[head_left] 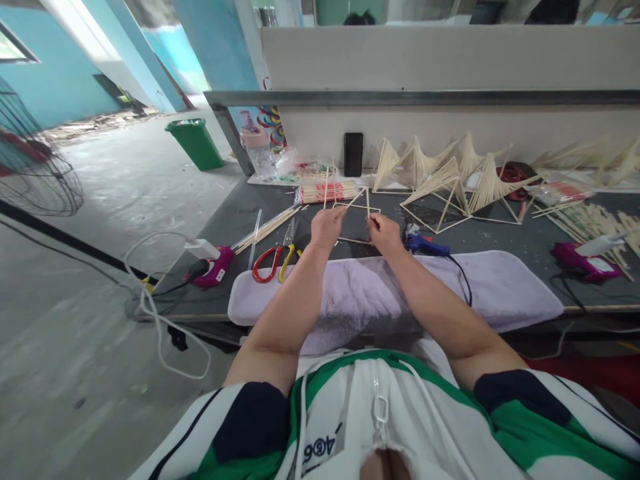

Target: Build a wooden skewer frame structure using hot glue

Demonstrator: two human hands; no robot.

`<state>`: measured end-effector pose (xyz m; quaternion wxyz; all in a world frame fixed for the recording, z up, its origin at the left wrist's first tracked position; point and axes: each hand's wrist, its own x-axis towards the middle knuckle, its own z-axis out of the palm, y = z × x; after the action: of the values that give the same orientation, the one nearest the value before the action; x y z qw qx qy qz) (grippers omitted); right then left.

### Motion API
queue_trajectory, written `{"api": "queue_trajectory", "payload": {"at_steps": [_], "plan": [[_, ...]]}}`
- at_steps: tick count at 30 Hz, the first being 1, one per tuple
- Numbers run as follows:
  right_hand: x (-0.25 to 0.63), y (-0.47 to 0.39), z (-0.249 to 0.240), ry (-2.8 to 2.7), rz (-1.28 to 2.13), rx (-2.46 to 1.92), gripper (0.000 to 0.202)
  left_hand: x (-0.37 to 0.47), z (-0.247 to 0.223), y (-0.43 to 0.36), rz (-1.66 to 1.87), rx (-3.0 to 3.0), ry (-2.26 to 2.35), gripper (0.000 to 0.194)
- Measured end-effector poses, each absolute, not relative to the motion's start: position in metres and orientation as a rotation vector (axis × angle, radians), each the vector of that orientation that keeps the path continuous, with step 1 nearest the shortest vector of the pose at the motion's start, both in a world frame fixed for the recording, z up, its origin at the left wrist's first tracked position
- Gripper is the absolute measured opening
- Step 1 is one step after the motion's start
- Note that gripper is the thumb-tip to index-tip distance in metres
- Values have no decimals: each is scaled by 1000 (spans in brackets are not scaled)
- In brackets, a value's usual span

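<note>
My left hand [327,227] is closed around thin wooden sticks [327,187], one of them pointing up. To its right, my right hand [384,232] pinches an upright wooden stick [368,200]. Between and around both hands lies a small frame of joined sticks [356,241] on the dark table; its joints are partly hidden by my fingers. Just right of my right hand rests a blue glue gun [427,247]. Scissors with red and yellow handles [270,263] lie left of my left wrist. Beneath my forearms is a lilac towel [360,287].
Fanned stick structures [440,173] stand behind and to the right. A packet of sticks [327,193], a black phone [353,155] and a bottle [257,150] are at the back. Purple power sockets [213,267] with cables sit left and right. Loose sticks [590,223] lie at right.
</note>
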<state>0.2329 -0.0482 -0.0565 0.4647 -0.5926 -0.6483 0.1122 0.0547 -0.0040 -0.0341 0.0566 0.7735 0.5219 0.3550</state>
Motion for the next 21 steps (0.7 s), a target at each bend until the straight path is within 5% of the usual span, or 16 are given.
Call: {"api": "queue_trajectory", "payload": {"at_steps": [21], "plan": [[235, -51, -57, -1550, 276, -1492, 25, 48, -34, -3, 1105, 2291, 1560, 28]]}}
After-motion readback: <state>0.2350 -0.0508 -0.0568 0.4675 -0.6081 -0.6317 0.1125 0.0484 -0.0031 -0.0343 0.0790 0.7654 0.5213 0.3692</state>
